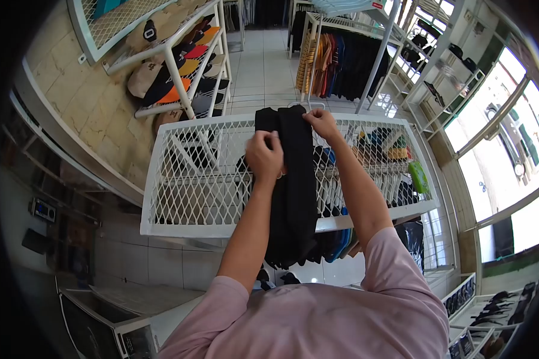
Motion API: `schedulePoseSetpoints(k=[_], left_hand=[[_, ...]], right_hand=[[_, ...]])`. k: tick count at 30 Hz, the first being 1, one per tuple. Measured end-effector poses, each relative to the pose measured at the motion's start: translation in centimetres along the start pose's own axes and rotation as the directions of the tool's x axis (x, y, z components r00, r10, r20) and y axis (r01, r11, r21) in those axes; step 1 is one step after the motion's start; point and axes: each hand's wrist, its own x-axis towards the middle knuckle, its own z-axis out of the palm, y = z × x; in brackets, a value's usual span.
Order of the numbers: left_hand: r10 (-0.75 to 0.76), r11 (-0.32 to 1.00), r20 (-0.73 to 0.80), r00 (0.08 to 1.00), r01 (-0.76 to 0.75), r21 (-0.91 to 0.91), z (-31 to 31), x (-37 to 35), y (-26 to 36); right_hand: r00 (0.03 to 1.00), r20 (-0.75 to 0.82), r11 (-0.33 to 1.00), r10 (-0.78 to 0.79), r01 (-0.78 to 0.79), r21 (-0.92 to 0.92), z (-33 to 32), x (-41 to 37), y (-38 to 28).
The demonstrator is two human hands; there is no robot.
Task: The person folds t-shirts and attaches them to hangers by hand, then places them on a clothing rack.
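Observation:
A black garment [296, 173] lies lengthwise across the white mesh rack top [200, 197], folded into a long narrow shape. Its near end hangs over the rack's front edge. My left hand [265, 157] is curled closed at the garment's left side, thumb and fingers drawn together on the cloth. At the far right corner, my right hand [321, 124] pinches the garment's edge between thumb and fingers. A pale hanger hook [316, 106] shows just beyond that hand.
Hung clothes [335, 244] are below the mesh, with a bright green item [418, 177] at the right. Caps [185, 72] fill a white shelf at the left. Beyond stands another clothes rack [347, 60]. Glass windows [491, 119] line the right side.

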Motion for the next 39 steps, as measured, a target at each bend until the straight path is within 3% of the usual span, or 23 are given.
schedulePoseSetpoints(k=[3,4,6,9,12,15,18,20,22,25,26,29,31,33,34,37,39], left_hand=[[0.103,0.924,-0.179,0.978,-0.027,0.383,-1.0,0.1,-1.5],[-0.043,0.921,-0.063,0.997,0.065,0.384,-1.1,0.1,-1.4],[-0.040,0.895,-0.071,0.997,0.068,0.441,-1.0,-0.2,-1.3],[-0.078,0.882,-0.084,0.993,0.108,0.459,-0.9,0.0,-1.3],[-0.113,0.901,-0.089,0.990,0.140,0.411,-1.2,0.2,-1.1],[-0.104,0.904,-0.066,0.992,0.123,0.410,-1.6,0.1,-0.7],[-0.103,0.915,-0.058,0.993,0.117,0.385,-1.3,0.3,-0.9],[-0.088,0.930,-0.088,0.992,0.113,0.349,-1.1,0.3,-1.4],[-0.051,0.947,-0.145,0.988,0.094,0.306,-1.2,0.3,-1.1],[-0.218,0.972,-0.130,0.967,0.228,0.066,-2.5,0.9,0.0],[-0.172,0.980,-0.188,0.967,0.187,0.065,-2.7,1.3,0.0],[-0.071,0.992,-0.300,0.951,0.099,0.081,-4.4,3.0,-0.9],[-0.047,0.991,-0.297,0.954,0.080,0.103,-6.6,4.5,-0.5],[-0.052,0.986,-0.268,0.962,0.092,0.136,-8.7,5.9,0.1],[-0.055,0.984,-0.255,0.965,0.096,0.151,-9.5,6.7,0.5],[-0.021,0.973,-0.196,0.980,0.065,0.222,-10.6,8.8,2.1],[0.012,0.954,-0.117,0.993,0.023,0.298,-9.6,9.8,0.4]], right_hand=[[0.998,-0.053,0.998,-0.025,0.028,0.049,-0.1,0.4,1.2],[0.997,-0.065,0.999,-0.039,0.037,-0.031,-0.1,0.3,1.1],[0.993,-0.098,0.982,-0.067,0.049,-0.181,0.1,-0.1,0.7],[0.999,0.031,0.985,0.036,-0.030,-0.173,-0.5,-0.4,-0.3],[0.993,0.107,0.976,0.041,-0.017,-0.219,-0.8,-0.3,-0.8],[0.998,0.038,0.958,-0.056,0.064,-0.281,-0.4,-0.6,-0.6],[0.987,-0.075,0.989,-0.141,0.136,-0.059,0.1,-1.0,0.0],[0.993,-0.084,0.971,-0.079,0.096,0.217,0.1,-1.1,0.3],[0.998,-0.066,0.895,-0.017,0.045,0.443,-0.2,-1.5,0.3],[1.000,-0.013,0.673,0.002,0.008,0.739,-2.0,-2.4,0.5],[1.000,0.016,0.646,-0.015,-0.002,0.763,-3.0,-2.0,1.5],[0.992,-0.123,0.518,0.010,0.100,0.850,-5.7,-3.4,-1.2],[0.983,-0.168,0.646,-0.075,0.176,0.742,-8.3,-2.3,-0.3],[0.956,-0.271,0.919,-0.112,0.204,0.338,-10.8,-2.7,-2.4],[0.925,-0.278,0.961,-0.259,0.275,0.021,-12.0,-2.1,-3.3],[0.896,-0.242,0.855,-0.372,0.230,-0.464,-14.2,-2.5,-9.9],[0.871,-0.190,0.734,-0.453,0.243,-0.635,-14.2,0.4,-9.1]])
